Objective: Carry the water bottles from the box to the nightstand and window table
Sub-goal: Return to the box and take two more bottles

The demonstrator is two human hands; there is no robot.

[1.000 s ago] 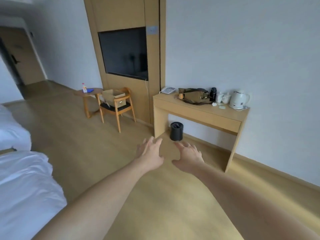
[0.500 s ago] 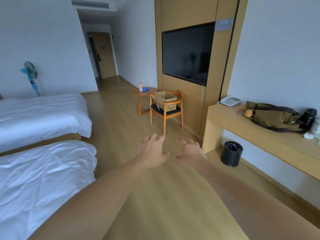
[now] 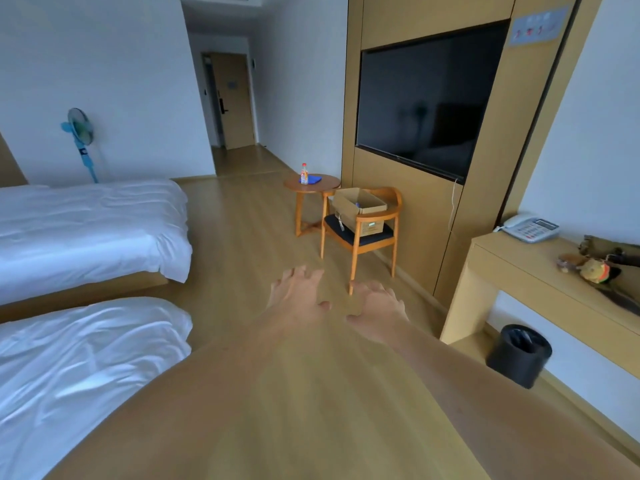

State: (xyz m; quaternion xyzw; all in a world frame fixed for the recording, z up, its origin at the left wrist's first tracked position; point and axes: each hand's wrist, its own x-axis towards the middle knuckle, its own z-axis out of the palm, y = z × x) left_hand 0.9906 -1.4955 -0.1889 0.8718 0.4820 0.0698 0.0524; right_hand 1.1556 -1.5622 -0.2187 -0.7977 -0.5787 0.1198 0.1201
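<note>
An open cardboard box (image 3: pixel 360 211) sits on the seat of a wooden chair (image 3: pixel 375 239) across the room, a bit of blue showing inside it. Just behind it, a bottle with a red cap (image 3: pixel 304 173) stands on a small round wooden table (image 3: pixel 311 184) beside a blue cloth. My left hand (image 3: pixel 298 296) and my right hand (image 3: pixel 375 308) stretch forward side by side at mid-frame, palms down, fingers spread and holding nothing. Both are well short of the chair.
Two beds with white covers (image 3: pixel 86 230) fill the left side. A wooden desk (image 3: pixel 540 271) with a telephone (image 3: pixel 530 227) and a bag stands at right, a black bin (image 3: pixel 519 355) under it. A wall TV (image 3: pixel 426 98) hangs above the chair. A blue fan (image 3: pixel 81 140) stands by the far wall.
The view has swung left: the desk slid to the right edge, and the beds, fan and far door came into sight. The chair with the box looks nearer. Both hands stay open and empty.
</note>
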